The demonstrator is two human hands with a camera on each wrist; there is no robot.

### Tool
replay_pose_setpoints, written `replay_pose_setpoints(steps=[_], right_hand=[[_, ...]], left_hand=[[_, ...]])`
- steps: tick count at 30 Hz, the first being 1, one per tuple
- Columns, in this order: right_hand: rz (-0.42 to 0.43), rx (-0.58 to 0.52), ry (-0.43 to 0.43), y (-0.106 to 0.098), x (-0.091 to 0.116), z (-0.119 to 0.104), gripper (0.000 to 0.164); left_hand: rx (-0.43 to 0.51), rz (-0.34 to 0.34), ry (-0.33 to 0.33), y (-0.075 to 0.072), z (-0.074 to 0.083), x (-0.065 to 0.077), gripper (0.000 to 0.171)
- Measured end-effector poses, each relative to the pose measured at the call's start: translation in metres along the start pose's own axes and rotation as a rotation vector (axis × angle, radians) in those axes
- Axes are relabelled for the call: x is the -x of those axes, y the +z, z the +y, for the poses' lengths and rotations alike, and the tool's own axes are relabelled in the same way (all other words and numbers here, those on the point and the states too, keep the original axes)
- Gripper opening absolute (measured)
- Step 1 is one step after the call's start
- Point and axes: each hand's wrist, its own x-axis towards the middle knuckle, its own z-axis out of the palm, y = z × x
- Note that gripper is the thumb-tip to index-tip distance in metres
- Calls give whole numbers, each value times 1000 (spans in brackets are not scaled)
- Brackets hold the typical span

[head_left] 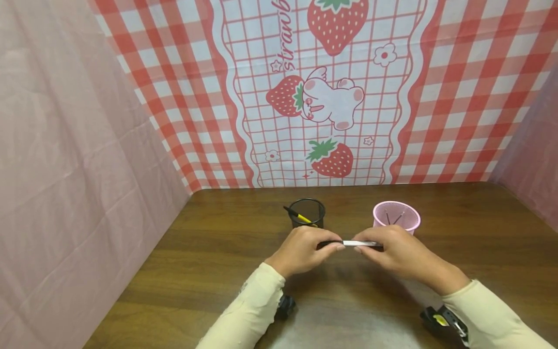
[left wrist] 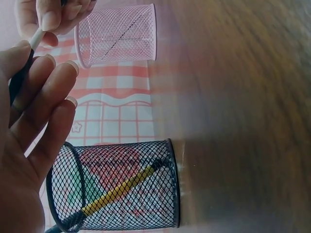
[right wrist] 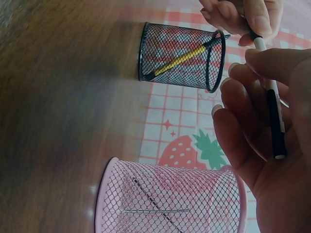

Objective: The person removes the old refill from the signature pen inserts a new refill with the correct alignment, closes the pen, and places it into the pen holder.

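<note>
A black-and-white pen (head_left: 350,243) is held level between both hands above the table. The left hand (head_left: 303,249) pinches its black left end with thumb and fingers. On the other end, the right hand (head_left: 394,249) pinches the pen, whose black tip lies across the palm in the right wrist view. Behind the left hand stands a black mesh pen cup (left wrist: 116,165) with a yellow-and-black pen (left wrist: 119,190) leaning in it. Beyond the right hand is a pink mesh pen cup (right wrist: 214,182) holding two thin dark sticks (right wrist: 158,210), their kind unclear.
The brown wooden table (head_left: 209,271) runs back to a red-and-white checked cloth (head_left: 192,97) with strawberry prints. A pale pink curtain (head_left: 78,160) hangs on the left, another at the right. Dark wrist devices (head_left: 442,321) sit under the sleeves.
</note>
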Motion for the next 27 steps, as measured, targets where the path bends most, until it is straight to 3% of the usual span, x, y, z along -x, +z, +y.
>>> replay_pose_setpoints(steps=[16,27], right_hand=[[24,22,-3,1,1,1,24],[29,50,-1,2,1,1,24]], left_hand=[[-1,3,26,-1,-2,0,13],[18,-10,19,0,-4,1,28]])
